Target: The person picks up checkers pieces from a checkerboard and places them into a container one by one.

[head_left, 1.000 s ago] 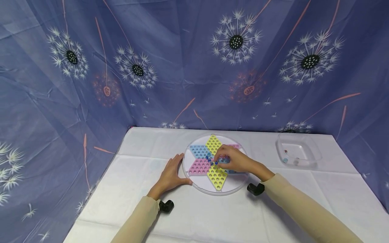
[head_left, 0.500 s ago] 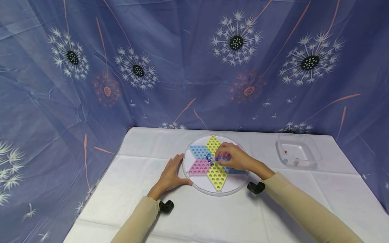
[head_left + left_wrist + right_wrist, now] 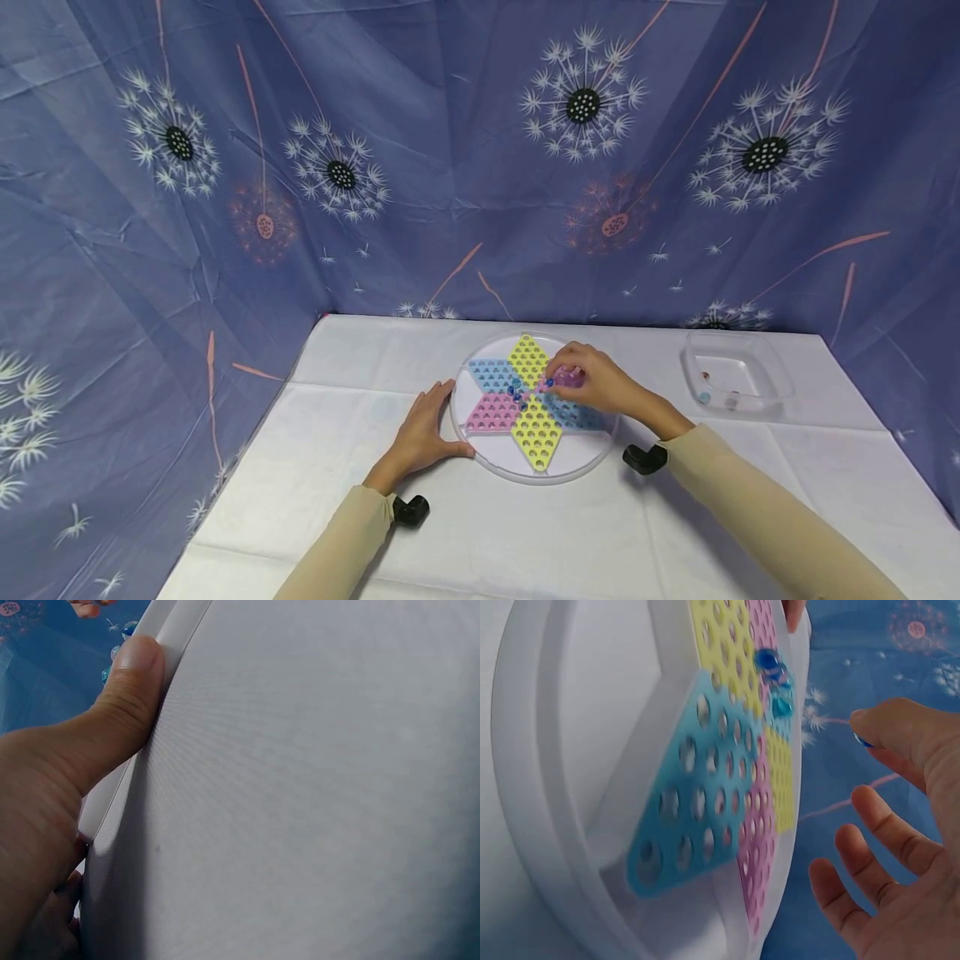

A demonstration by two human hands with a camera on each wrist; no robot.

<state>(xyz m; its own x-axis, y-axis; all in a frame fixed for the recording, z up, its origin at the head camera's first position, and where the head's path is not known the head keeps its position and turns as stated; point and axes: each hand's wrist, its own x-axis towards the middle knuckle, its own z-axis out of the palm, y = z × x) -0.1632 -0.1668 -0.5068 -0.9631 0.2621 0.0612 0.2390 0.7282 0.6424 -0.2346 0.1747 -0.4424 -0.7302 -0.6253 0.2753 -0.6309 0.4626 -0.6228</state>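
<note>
A round white Chinese checkers board (image 3: pixel 536 478) carries a star of yellow, pink and blue perforated points. Several blue marbles (image 3: pixel 516 398) sit near its centre. Over the right side of the star, my right hand (image 3: pixel 596 382) pinches a dark blue marble (image 3: pixel 550 382) between thumb and index finger. The right wrist view shows that marble (image 3: pixel 862 740) mostly covered by the fingertips, the other fingers loosely bent. My left hand (image 3: pixel 420 433) rests spread at the board's left edge; in the left wrist view its thumb (image 3: pixel 120 697) presses the white rim.
A clear plastic box (image 3: pixel 738 371) with a few small marbles in it stands at the back right of the table. White cloth (image 3: pixel 360 358) covers the table. Behind and to the left hangs a blue dandelion-print curtain (image 3: pixel 450 125).
My right hand has moved right and slightly toward the back from the star's centre, with the blue marble still between its fingertips. My left hand has stayed at the rim.
</note>
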